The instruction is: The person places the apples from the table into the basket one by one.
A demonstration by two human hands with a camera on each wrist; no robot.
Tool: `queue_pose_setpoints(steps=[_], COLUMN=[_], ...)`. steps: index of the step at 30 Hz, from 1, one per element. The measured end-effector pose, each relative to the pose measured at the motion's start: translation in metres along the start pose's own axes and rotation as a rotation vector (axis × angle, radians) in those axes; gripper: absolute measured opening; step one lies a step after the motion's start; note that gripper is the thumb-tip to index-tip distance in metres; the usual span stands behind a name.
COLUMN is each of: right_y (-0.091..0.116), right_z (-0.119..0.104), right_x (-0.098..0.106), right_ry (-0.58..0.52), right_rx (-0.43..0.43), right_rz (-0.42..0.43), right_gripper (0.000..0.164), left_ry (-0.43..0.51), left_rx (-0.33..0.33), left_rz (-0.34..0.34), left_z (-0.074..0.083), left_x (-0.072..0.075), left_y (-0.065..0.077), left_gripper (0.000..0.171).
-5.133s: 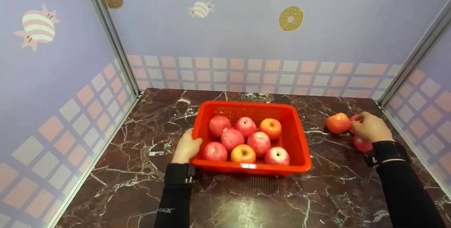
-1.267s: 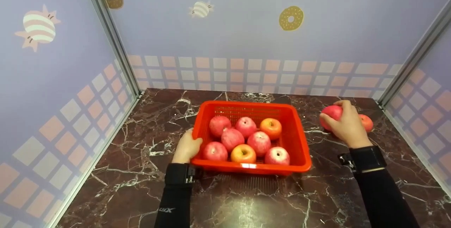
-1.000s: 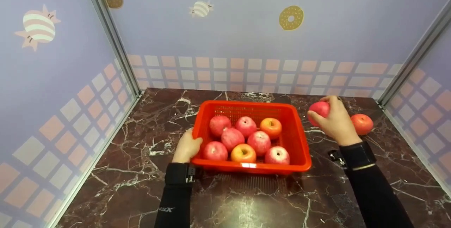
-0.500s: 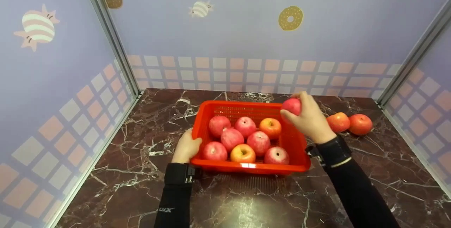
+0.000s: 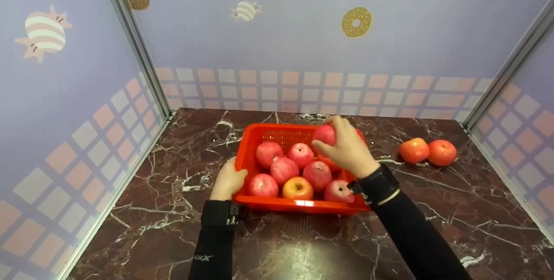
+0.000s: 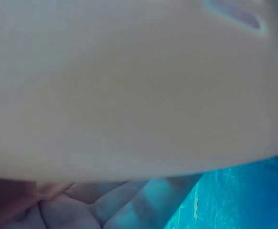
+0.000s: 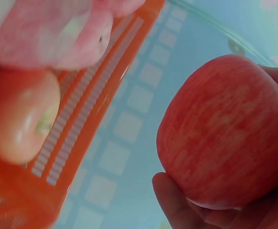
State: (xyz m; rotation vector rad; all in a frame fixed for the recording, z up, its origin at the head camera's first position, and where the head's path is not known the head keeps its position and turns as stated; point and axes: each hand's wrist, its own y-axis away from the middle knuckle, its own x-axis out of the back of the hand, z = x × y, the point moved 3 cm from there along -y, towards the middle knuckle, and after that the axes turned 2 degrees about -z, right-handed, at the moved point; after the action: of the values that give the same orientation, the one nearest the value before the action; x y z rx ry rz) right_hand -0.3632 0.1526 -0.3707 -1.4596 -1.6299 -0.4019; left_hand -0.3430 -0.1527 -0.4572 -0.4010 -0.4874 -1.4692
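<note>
A red plastic basket (image 5: pixel 303 204) with several apples in it stands on the table. My left hand (image 5: pixel 228 180) grips its left rim, thumb over the edge. In the left wrist view a pale blurred surface covers most of the picture, with part of the hand's fingers (image 6: pixel 115 205) below it. Over the basket's back right part, my right hand (image 5: pixel 346 146) holds a red apple (image 5: pixel 324 134) between thumb and fingers. The right wrist view shows this streaked apple (image 7: pixel 225 133) up close. A yellow-orange apple (image 7: pixel 19 114) in the basket is partly hidden by the right hand in the head view.
Two orange-red apples, a left one (image 5: pixel 414 150) and a right one (image 5: pixel 442 152), sit side by side on the dark marbled table (image 5: pixel 433 210) right of the basket. Patterned panels (image 5: pixel 294 46) close off the back and both sides.
My right hand picked up a red apple from the group at the right and carried it left over the basket. The left hand and basket have stayed in place.
</note>
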Motion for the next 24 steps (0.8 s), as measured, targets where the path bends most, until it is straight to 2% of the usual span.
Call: queue_pose_setpoints(steps=[9, 24], right_y=[-0.011, -0.025], right_z=[-0.031, -0.068], right_x=[-0.032, -0.083], right_ry=[0.005, 0.083], right_rx=[0.028, 0.158], right_rz=[-0.074, -0.161], right_gripper=[0.055, 0.051], left_ry=[0.001, -0.007], left_rx=[-0.008, -0.012], left_rz=[0.002, 0.005], left_z=[-0.001, 0.000], left_x=[0.000, 0.000], left_y=[0.000, -0.001], left_gripper=[0.047, 0.044])
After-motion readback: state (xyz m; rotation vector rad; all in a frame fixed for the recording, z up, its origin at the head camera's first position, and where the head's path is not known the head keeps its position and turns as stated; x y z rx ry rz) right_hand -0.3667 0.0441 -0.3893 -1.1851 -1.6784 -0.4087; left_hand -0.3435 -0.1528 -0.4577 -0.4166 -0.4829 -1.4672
